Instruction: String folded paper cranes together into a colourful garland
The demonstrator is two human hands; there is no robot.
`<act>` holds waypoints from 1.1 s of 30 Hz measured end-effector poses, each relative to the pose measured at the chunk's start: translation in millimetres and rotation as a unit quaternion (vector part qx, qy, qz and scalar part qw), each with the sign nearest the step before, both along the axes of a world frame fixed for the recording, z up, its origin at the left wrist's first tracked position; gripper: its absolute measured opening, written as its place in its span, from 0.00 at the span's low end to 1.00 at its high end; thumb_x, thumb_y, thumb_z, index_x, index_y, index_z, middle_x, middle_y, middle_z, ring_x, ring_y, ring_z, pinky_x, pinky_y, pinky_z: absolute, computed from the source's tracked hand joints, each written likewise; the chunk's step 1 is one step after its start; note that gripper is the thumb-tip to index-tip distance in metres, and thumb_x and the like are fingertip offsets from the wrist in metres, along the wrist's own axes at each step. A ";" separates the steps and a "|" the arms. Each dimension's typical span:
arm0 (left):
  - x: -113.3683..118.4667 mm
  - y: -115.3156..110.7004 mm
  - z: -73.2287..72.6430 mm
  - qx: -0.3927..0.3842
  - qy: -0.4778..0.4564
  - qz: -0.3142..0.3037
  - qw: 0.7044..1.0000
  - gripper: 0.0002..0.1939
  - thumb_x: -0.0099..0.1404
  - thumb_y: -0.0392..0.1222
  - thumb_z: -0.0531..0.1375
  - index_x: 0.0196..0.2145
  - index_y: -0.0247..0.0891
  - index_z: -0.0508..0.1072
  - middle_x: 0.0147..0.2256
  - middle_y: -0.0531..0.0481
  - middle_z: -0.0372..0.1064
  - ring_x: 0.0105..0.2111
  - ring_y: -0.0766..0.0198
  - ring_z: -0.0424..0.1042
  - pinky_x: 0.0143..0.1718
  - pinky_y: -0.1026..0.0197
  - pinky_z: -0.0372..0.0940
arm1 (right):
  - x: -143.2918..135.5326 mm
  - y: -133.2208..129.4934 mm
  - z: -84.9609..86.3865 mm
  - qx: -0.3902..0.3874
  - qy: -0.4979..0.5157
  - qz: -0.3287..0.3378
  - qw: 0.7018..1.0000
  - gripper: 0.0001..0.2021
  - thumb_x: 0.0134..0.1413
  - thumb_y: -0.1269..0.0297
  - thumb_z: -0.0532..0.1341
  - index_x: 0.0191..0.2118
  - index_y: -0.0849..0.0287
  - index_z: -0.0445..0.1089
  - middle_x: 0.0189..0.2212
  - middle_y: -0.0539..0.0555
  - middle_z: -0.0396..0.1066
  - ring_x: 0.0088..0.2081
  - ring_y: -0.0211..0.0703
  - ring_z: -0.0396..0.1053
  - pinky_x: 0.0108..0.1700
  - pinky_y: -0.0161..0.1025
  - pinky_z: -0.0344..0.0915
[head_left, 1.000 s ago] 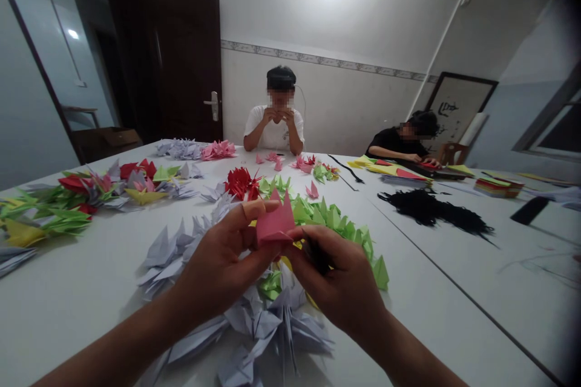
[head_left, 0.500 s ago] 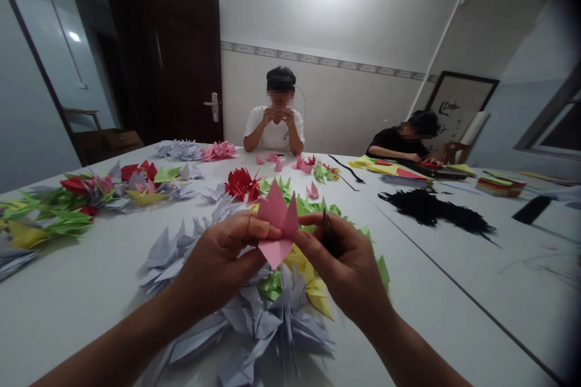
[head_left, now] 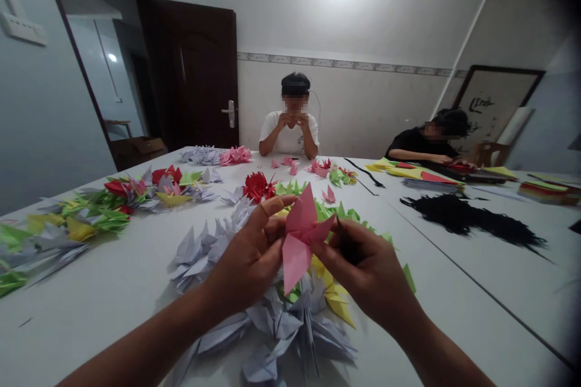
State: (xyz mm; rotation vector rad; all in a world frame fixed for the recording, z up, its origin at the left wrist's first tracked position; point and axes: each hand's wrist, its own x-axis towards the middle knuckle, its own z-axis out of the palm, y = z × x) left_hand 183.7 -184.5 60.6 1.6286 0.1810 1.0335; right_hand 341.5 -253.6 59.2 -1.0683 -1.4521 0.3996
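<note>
A pink origami crane (head_left: 299, 254) is held up in front of me between both hands, its points spread upward, downward and to the right. My left hand (head_left: 256, 251) grips its left side with thumb and fingers, a tan band around one finger. On the other side, my right hand (head_left: 363, 260) pinches the right part of the paper. A slim dark object (head_left: 348, 242) is tucked in the right hand, its tip sticking up; its kind is unclear. Below the hands lies a heap of pale lavender cranes (head_left: 272, 326) with yellow folded pieces (head_left: 336, 296) and green ones (head_left: 406, 278).
More multicoloured cranes (head_left: 82, 217) lie at left, with red ones (head_left: 256, 186) beyond my hands. Black strands (head_left: 472, 217) and stacked coloured paper (head_left: 422, 174) are on the right. One person (head_left: 290, 133) sits opposite; another (head_left: 422, 145) works at the far right.
The pink crane has been turned and opened wider, with one point now leaning right. My left fingers have shifted outward along it. The view has swung slightly left.
</note>
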 end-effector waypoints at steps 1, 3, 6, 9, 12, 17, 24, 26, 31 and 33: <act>-0.6 -0.5 0.7 -0.006 -0.005 0.000 1.000 0.19 0.67 0.34 0.56 0.53 0.49 0.62 0.40 0.52 0.74 0.32 0.71 0.71 0.35 0.69 0.66 | -0.2 -0.2 1.1 -0.005 -0.003 0.006 1.000 0.03 0.52 0.66 0.63 0.33 0.58 0.72 0.19 0.45 0.58 0.20 0.32 0.53 0.20 0.29 0.54; -2.2 -0.5 1.1 -0.016 -0.008 0.017 1.000 0.17 0.68 0.36 0.55 0.53 0.48 0.64 0.40 0.52 0.74 0.34 0.71 0.72 0.37 0.68 0.66 | -1.5 -0.1 2.7 -0.017 -0.002 0.016 1.000 0.04 0.51 0.66 0.62 0.33 0.59 0.73 0.20 0.47 0.62 0.21 0.34 0.56 0.21 0.30 0.56; -4.5 0.6 0.5 -0.030 0.002 0.048 0.998 0.15 0.67 0.40 0.57 0.52 0.45 0.67 0.38 0.51 0.74 0.37 0.68 0.73 0.39 0.69 0.67 | -3.3 0.6 3.4 -0.038 0.010 0.026 0.999 0.07 0.52 0.64 0.62 0.36 0.61 0.73 0.24 0.51 0.69 0.23 0.36 0.62 0.24 0.32 0.62; -4.5 0.4 0.5 -0.037 -0.001 0.022 0.999 0.19 0.63 0.38 0.62 0.52 0.45 0.66 0.39 0.51 0.74 0.37 0.68 0.74 0.37 0.70 0.68 | -3.3 0.5 1.3 -0.041 0.015 0.026 0.999 0.07 0.51 0.64 0.63 0.36 0.61 0.73 0.26 0.52 0.72 0.25 0.36 0.65 0.26 0.32 0.64; -2.8 -0.3 0.8 -0.034 -0.004 -0.008 0.999 0.22 0.62 0.33 0.62 0.52 0.45 0.63 0.38 0.52 0.74 0.37 0.70 0.74 0.38 0.71 0.68 | -2.1 0.2 -2.9 -0.031 0.036 0.031 0.998 0.09 0.49 0.65 0.66 0.38 0.59 0.72 0.25 0.49 0.70 0.24 0.34 0.64 0.24 0.30 0.62; -1.6 1.1 -0.5 -0.043 -0.021 -0.025 0.999 0.24 0.61 0.28 0.62 0.52 0.44 0.63 0.35 0.53 0.73 0.36 0.70 0.75 0.38 0.70 0.70 | -0.4 1.9 -4.3 -0.032 0.026 0.037 0.998 0.16 0.46 0.67 0.68 0.44 0.58 0.71 0.21 0.44 0.62 0.20 0.30 0.56 0.20 0.27 0.55; -3.0 0.2 2.3 -0.051 -0.016 -0.026 0.998 0.19 0.59 0.28 0.63 0.47 0.43 0.69 0.34 0.53 0.74 0.35 0.70 0.75 0.36 0.70 0.70 | -0.3 -4.0 3.4 -0.028 0.000 0.019 0.999 0.11 0.45 0.65 0.68 0.37 0.61 0.73 0.25 0.49 0.69 0.23 0.34 0.62 0.23 0.31 0.61; -3.1 0.8 3.7 -0.044 0.004 -0.015 0.999 0.13 0.59 0.30 0.64 0.42 0.40 0.74 0.34 0.53 0.75 0.34 0.70 0.75 0.35 0.71 0.70 | -0.5 -4.6 3.2 -0.028 0.003 0.024 0.999 0.08 0.47 0.65 0.67 0.35 0.60 0.73 0.26 0.50 0.71 0.25 0.36 0.65 0.25 0.32 0.63; -2.6 5.1 4.2 -0.030 0.017 0.009 0.999 0.07 0.56 0.33 0.66 0.35 0.36 0.77 0.34 0.50 0.76 0.32 0.68 0.75 0.34 0.68 0.71 | -0.5 0.4 1.2 -0.052 0.031 0.052 0.997 0.06 0.47 0.65 0.67 0.31 0.61 0.73 0.24 0.50 0.69 0.25 0.37 0.64 0.26 0.34 0.62; -2.3 6.2 4.3 -0.021 0.009 0.021 1.000 0.07 0.55 0.34 0.67 0.34 0.35 0.77 0.33 0.49 0.76 0.31 0.67 0.75 0.33 0.67 0.72 | -0.2 3.1 0.9 -0.040 0.039 0.063 0.996 0.09 0.46 0.64 0.67 0.34 0.61 0.73 0.24 0.49 0.68 0.25 0.36 0.63 0.26 0.34 0.62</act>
